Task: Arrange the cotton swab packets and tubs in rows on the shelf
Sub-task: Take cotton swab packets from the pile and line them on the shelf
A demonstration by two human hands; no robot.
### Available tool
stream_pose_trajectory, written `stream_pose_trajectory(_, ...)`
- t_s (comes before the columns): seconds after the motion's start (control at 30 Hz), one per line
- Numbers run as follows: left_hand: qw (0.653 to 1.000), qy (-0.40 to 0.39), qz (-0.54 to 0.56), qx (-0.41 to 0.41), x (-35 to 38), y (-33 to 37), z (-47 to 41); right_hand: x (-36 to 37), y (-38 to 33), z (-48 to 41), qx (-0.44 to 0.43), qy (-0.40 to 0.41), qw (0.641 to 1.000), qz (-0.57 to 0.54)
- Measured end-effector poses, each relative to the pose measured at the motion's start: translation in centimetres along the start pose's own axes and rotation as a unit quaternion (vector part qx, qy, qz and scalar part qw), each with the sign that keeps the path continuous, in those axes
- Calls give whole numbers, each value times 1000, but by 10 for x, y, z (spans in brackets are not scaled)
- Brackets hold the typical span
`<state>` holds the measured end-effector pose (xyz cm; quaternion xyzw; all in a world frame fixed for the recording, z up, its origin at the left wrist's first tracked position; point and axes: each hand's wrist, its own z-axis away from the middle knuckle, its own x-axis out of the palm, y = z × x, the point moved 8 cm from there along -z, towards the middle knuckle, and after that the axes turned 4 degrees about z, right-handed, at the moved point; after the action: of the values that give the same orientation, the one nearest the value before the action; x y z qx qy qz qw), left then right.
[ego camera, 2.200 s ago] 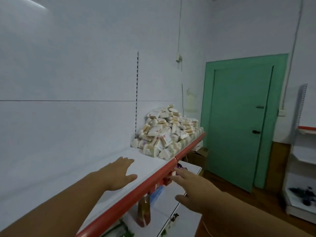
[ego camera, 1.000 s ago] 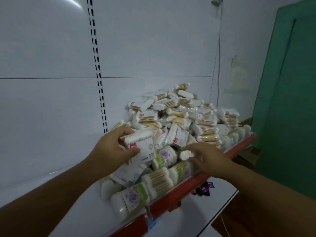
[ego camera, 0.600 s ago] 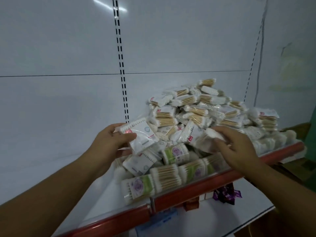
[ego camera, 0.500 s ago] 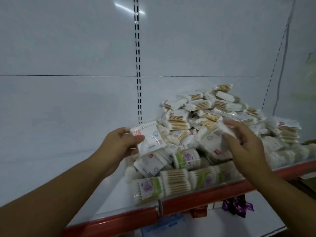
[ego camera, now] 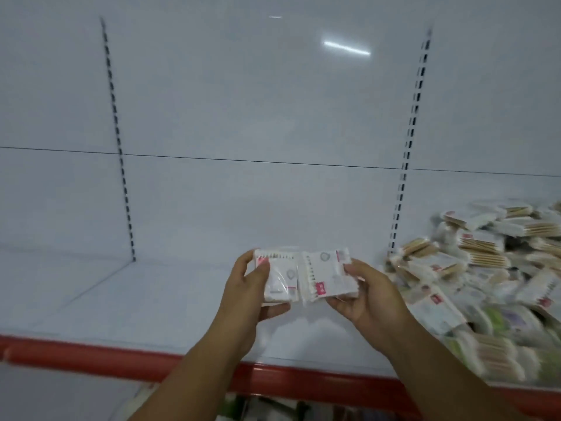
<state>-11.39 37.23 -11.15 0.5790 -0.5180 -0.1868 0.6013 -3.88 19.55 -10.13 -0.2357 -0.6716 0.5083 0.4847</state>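
Observation:
My left hand (ego camera: 246,294) grips a flat white cotton swab packet (ego camera: 280,276) with a red label. My right hand (ego camera: 368,299) grips a second such packet (ego camera: 329,276). The two packets are held side by side, touching, above the white shelf (ego camera: 151,302). A blurred heap of cotton swab packets and tubs (ego camera: 485,278) lies on the shelf at the right, apart from both hands.
The shelf has a red front edge (ego camera: 121,361) and a white back panel with two slotted uprights (ego camera: 120,147) (ego camera: 408,147). Bare shelf stretches left of the hands. Dark items show on a lower shelf below the edge.
Both hands lifted a packet each from the heap and carried them left. The view swung left, so the heap now sits at the right edge.

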Motion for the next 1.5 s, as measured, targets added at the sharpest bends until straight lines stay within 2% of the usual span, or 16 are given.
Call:
stream_pose_trajectory(0.1, 999, 40, 4, 7, -91, 36, 14, 87, 63, -5, 90, -31, 993, -75)
stream_pose_trajectory(0.2, 998, 65, 21, 9, -183, 72, 31, 176, 109, -5, 121, -61, 987, -87)
stream_pose_trajectory(0.4, 991, 112, 64, 27, -331, 127, 57, 328, 183, -3, 127, -136, 981, -46)
stream_pose_trajectory(0.63, 975, 196, 101, 43, -440, 160, 52, 454, 208, -37, 92, -211, 972, 50)
stream_pose_trajectory(0.8, 970, 235, 51, 31, -509, 176, 34, 536, 215, -98, 51, -247, 965, 72)
stream_pose_trajectory(0.93, 961, 274, -2, 41, -578, 215, 25, 604, 257, -143, 84, -247, 964, 55)
stream_pose_trajectory(1.1, 943, 318, -66, 68, -657, 254, 12, 679, 324, -166, 104, -265, 955, 87)
stream_pose_trajectory(1.27, 932, 346, -72, 81, -724, 277, -18, 731, 363, -185, 18, -284, 937, 201)
stream_pose_trajectory(1.4, 915, 363, -141, 102, -798, 323, -48, 780, 386, -203, -65, -298, 901, 309)
stream_pose_trajectory(1.5, 911, 353, -192, 97, -863, 349, -77, 819, 401, -217, -151, -253, 883, 365)
